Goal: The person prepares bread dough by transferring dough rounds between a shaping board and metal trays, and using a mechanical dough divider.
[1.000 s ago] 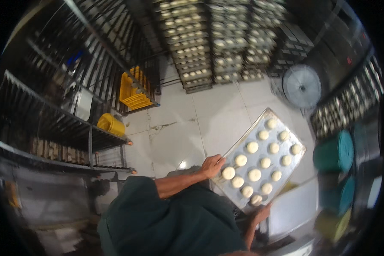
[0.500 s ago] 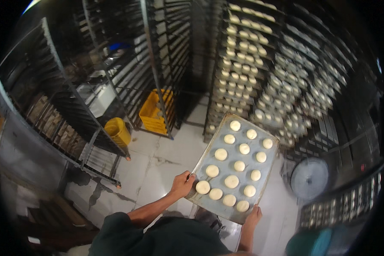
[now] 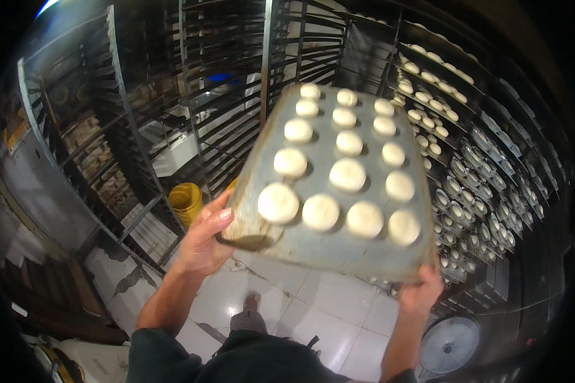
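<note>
A metal baking tray [image 3: 319, 246] is held out in front of me, raised off the floor and tilted in view. Several pale round dough pieces [image 3: 347, 175] lie on it in rows, none touching another. My left hand [image 3: 206, 237] grips the tray's near left corner, thumb on top and fingers beneath. At the near right corner my right hand [image 3: 421, 291] is closed on the rim; its fingers are partly hidden and slightly blurred. Beyond the tray's right side stands a tall rack [image 3: 396, 54] loaded with trays of similar dough pieces.
Dark metal racks with many slots [image 3: 266, 70] stand at left and ahead. A yellow bucket [image 3: 185, 203] sits by the left rack's foot. A round grey fan-like disc [image 3: 450, 345] is low at right. White tiles [image 3: 338, 300] cover the floor.
Both hands have lifted the baking tray higher and farther forward, so it looms larger. The view has turned, and the loaded rack now appears farther right. The dough pieces keep their rows.
</note>
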